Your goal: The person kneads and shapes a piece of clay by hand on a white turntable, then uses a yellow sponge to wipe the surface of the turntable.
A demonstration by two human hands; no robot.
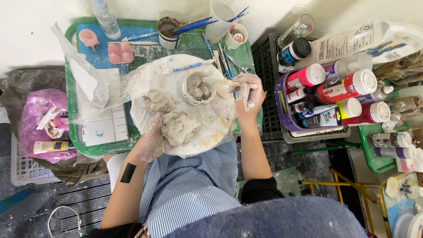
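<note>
A round white board smeared with clay lies on a green tray. On the board stands a small grey clay bowl. My right hand, in a thin clear glove, holds a wooden stick tool whose tip reaches the bowl's rim. My left hand, also gloved, rests against a lump of grey clay at the board's near edge. A smaller clay lump lies at the board's left.
On the tray: a cup of brushes, pink moulds, a white palette, crumpled clear plastic. A purple basket of paint bottles stands to the right, a pink bag to the left.
</note>
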